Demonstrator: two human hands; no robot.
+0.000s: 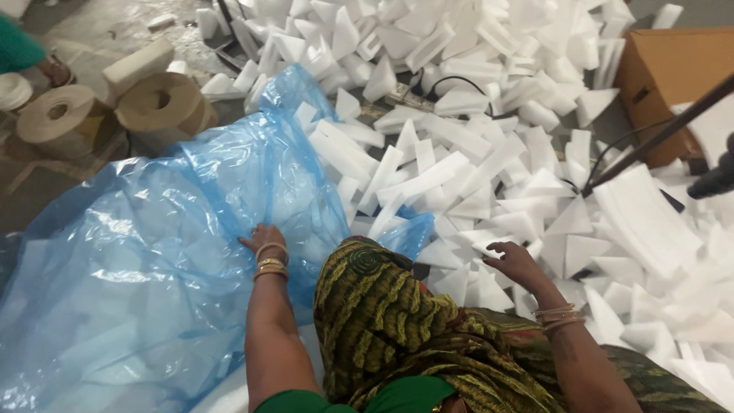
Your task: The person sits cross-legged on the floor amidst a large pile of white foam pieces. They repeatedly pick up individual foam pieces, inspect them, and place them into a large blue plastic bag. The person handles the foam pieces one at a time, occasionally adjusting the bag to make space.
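Concrete floor [99, 34] shows beyond a heap of white foam pieces [474, 153]. Left of the heap lies a blue plastic bag [153, 252] with foam inside; the left hand [264, 239] rests palm-down on it, arm stretched forward, fingers flat and gripping nothing. At the heap's near edge the right hand [516, 262] hovers, wrist bent, fingers loosely spread over the foam, empty. Tape rolls [115, 107] sit beyond the bag.

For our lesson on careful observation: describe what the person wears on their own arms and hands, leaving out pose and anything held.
Both forearms are bare. The left hand has several gold-coloured bangles stacked at the wrist. The right hand has a few thinner, paler bangles at its wrist. Short green sleeves show at the upper arms. A green and yellow patterned cloth hangs between the arms. No rings can be made out on the fingers.
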